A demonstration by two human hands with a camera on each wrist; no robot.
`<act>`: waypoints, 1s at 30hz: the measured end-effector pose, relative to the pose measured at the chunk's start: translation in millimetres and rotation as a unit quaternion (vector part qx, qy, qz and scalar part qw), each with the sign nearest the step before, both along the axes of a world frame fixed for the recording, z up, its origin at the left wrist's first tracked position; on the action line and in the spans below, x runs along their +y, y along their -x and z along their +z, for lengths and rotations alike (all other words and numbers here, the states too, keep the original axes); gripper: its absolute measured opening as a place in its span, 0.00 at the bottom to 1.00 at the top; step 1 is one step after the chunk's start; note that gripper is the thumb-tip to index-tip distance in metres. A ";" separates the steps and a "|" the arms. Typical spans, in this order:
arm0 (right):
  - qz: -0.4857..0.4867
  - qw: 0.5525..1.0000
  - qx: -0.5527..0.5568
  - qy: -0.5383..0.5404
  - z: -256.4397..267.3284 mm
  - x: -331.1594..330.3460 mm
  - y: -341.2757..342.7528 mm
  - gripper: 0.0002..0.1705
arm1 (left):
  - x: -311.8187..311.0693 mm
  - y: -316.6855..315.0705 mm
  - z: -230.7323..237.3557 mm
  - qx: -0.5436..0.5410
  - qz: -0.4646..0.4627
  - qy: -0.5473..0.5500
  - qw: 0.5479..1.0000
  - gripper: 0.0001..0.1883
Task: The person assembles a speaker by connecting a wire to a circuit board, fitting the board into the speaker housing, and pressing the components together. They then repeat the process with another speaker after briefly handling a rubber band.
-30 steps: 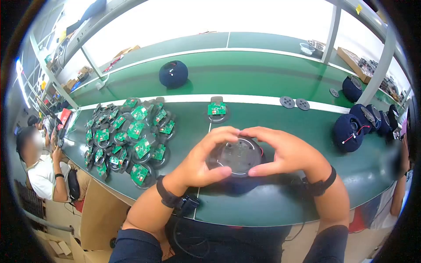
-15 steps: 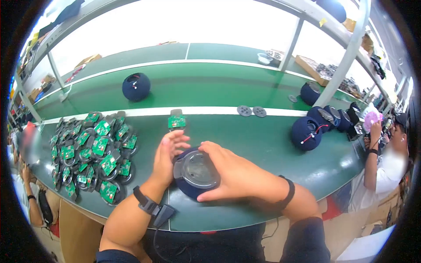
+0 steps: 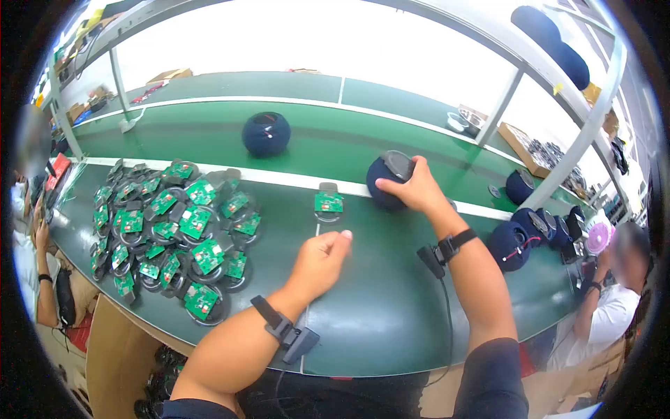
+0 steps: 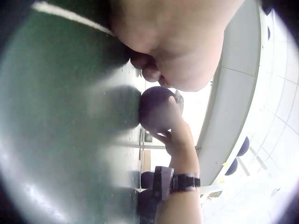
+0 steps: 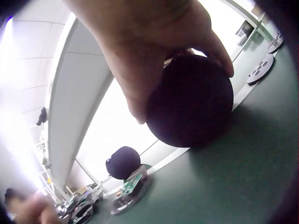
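My right hand (image 3: 417, 185) grips a round navy fabric-covered ball (image 3: 380, 187) with a dark clear-topped cap (image 3: 399, 163), at the white stripe beyond the middle of the bench. In the right wrist view, fingers and thumb reach round the upper part of the ball (image 5: 191, 102), close over the green surface. My left hand (image 3: 319, 267) hovers nearer to me with loosely curled fingers and holds nothing visible. Just beyond it lies a single dark ring-shaped part with a green circuit board (image 3: 328, 202).
A heap of similar board parts (image 3: 167, 227) covers the bench's left side. One navy ball (image 3: 266, 134) stands on the far green strip, and several more, one with red wires (image 3: 509, 246), line the right. A slanted metal post (image 3: 583, 126) rises there. People sit at both sides.
First both hands were round the capped ball in front of me. The left hand has come off it, and the right hand has carried the ball forward and right to the white stripe.
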State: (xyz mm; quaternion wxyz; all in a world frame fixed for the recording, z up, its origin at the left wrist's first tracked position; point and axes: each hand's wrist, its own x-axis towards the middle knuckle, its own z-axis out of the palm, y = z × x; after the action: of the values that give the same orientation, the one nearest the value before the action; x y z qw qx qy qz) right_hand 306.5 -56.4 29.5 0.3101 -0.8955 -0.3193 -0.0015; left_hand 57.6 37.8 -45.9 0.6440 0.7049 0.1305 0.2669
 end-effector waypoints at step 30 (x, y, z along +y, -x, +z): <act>0.216 0.906 -0.284 0.227 7.2 249.7 36.0 0.45 | 0.7 0.1 1.7 0.057 0.024 0.023 0.998 0.16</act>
State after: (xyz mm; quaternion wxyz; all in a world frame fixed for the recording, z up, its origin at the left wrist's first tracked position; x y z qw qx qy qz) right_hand 270.5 193.4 36.6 -0.0120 -0.8125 -0.5711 -0.1160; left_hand 57.5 38.5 -44.2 0.6449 0.7007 0.1904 0.2387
